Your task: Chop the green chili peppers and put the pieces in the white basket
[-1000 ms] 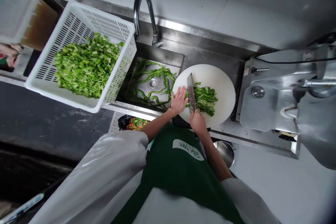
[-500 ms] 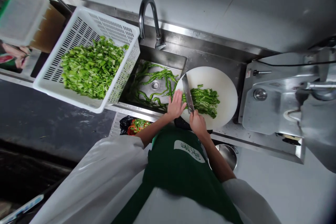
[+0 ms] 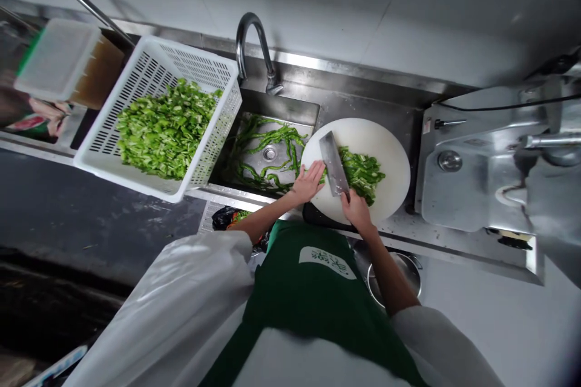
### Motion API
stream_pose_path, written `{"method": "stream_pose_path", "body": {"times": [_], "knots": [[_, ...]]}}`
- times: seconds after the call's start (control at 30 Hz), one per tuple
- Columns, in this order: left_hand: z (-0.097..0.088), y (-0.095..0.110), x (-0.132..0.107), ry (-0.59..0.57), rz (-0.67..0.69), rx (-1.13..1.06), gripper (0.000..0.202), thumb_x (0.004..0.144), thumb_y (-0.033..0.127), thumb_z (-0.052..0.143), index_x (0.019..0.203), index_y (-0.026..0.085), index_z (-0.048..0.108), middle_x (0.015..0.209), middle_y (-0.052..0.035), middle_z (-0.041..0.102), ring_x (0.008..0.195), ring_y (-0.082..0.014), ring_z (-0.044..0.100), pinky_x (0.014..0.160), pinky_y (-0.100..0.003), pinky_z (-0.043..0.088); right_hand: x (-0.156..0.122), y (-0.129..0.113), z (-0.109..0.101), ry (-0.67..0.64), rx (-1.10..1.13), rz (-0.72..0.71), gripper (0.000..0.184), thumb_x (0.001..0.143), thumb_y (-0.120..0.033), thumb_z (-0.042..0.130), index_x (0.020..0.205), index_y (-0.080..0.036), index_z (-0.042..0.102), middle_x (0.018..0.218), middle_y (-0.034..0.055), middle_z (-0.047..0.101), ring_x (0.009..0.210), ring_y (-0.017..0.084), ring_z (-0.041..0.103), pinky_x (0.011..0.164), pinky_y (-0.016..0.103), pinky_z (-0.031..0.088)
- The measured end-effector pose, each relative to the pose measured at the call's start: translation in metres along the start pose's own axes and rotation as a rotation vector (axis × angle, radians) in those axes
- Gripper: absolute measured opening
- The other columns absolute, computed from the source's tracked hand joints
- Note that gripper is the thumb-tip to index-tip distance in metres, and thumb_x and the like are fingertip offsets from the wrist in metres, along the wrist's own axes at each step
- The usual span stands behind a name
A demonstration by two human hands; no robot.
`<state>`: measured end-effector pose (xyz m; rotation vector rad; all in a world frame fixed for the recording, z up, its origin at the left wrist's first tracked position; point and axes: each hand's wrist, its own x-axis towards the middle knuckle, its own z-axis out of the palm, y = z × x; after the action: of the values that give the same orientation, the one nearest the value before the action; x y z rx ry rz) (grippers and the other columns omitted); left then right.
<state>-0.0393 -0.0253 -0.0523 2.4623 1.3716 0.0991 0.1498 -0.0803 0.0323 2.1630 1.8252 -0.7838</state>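
Observation:
My right hand (image 3: 357, 210) is closed round the handle of a cleaver (image 3: 333, 163), whose broad blade is tilted over the round white cutting board (image 3: 394, 178). Right of the blade lies a pile of cut green peppers (image 3: 363, 174). My left hand (image 3: 308, 182) rests at the board's left edge, its fingers stretched out over a few green pepper pieces (image 3: 323, 176) that it partly hides. Whole long green peppers (image 3: 272, 176) lie in the metal sink (image 3: 295, 107) to the left of the board.
A white perforated basket (image 3: 190, 172) holding chopped green peppers (image 3: 167, 130) stands left of the sink, under a curved faucet (image 3: 254, 27). A metal machine (image 3: 472, 163) stands at the right. Below the counter are a metal pot (image 3: 397, 278) and a black bag (image 3: 222, 217).
The cleaver has moved right, away from my left hand, its blade now tilted flatter. The pepper pile has been pushed right and looks looser. The whole view has shifted slightly.

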Motion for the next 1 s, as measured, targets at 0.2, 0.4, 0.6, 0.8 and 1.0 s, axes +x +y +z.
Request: {"method": "stream_pose_path", "body": {"times": [0.2, 0.4, 0.6, 0.8, 1.0], "knots": [[-0.009, -0.008, 0.016, 0.119, 0.143, -0.175, 0.066, 0.104, 0.052, 0.054, 0.159, 0.016, 0.045, 0.164, -0.0183, 0.043, 0.156, -0.0347, 0.033, 0.127, -0.056, 0.027, -0.022, 0.015, -0.015, 0.046, -0.041, 0.006, 0.028, 0.111, -0.029, 0.040, 0.117, -0.011, 0.061, 0.098, 0.0165, 0.076, 0.090, 0.025, 0.071, 0.075, 0.028, 0.039], [0.010, -0.018, -0.045, 0.253, -0.039, -0.351, 0.035, 0.099, 0.051, 0.066, 0.114, 0.020, 0.070, 0.113, -0.0111, 0.067, 0.112, -0.0293, 0.058, 0.101, -0.046, 0.048, -0.032, -0.024, -0.009, -0.003, -0.046, -0.022, 0.032, 0.112, -0.028, 0.034, 0.124, -0.010, 0.057, 0.100, 0.0170, 0.076, 0.091, 0.025, 0.073, 0.076, 0.029, 0.043], [0.035, -0.008, -0.050, 0.277, -0.128, -0.369, 0.017, 0.103, 0.029, 0.058, 0.106, 0.020, 0.072, 0.103, -0.0095, 0.068, 0.106, -0.0280, 0.055, 0.096, -0.045, 0.048, -0.019, -0.034, 0.007, -0.026, -0.065, 0.028, 0.035, 0.112, -0.027, 0.031, 0.131, -0.008, 0.054, 0.106, 0.0207, 0.076, 0.099, 0.027, 0.074, 0.082, 0.032, 0.047], [0.024, -0.025, -0.033, 0.279, -0.070, -0.341, 0.024, 0.107, 0.031, 0.051, 0.105, 0.019, 0.072, 0.106, -0.0106, 0.067, 0.107, -0.0281, 0.055, 0.098, -0.045, 0.047, -0.019, -0.023, 0.005, -0.021, -0.087, -0.006, 0.031, 0.111, -0.027, 0.034, 0.126, -0.009, 0.055, 0.106, 0.0198, 0.076, 0.098, 0.026, 0.074, 0.080, 0.030, 0.047], [0.017, -0.035, -0.027, 0.243, -0.034, -0.324, 0.032, 0.108, 0.034, 0.046, 0.106, 0.019, 0.074, 0.105, -0.0114, 0.068, 0.105, -0.0284, 0.055, 0.099, -0.046, 0.049, -0.018, -0.022, 0.002, 0.002, -0.073, -0.003, 0.031, 0.112, -0.027, 0.033, 0.123, -0.009, 0.055, 0.104, 0.0192, 0.076, 0.096, 0.025, 0.074, 0.077, 0.029, 0.045]]}}
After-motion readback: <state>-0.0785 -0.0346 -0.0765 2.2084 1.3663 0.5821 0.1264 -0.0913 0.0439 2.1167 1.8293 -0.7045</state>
